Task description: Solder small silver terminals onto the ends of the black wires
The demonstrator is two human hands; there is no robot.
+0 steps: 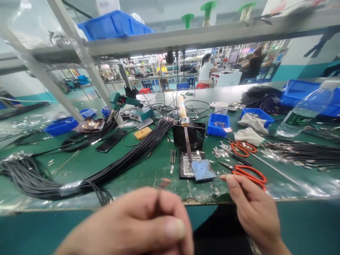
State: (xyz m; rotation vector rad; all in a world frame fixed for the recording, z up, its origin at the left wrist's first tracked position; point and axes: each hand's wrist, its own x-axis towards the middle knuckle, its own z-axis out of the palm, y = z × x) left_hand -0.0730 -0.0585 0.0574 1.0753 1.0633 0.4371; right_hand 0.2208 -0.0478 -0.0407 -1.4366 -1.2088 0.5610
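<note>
Left hand (pixel 148 219), before the table's (pixel 143 173) front edge: thumb and finger pressed together, apparently on one small coppery piece (pixel 165 182), blurred; likely light, thin, easily bent, best pinched by its end. Right hand (pixel 255 209), beside red-handled scissors (pixel 239 169): fingertips together; contents, cannot tell.

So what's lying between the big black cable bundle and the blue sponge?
In the head view: three short metal rods, a few small silvery pieces, then the left edge of the black plate.

No text readable; label (pixel 182 105) on soldering iron (pixel 185 123) too blurred.
</note>
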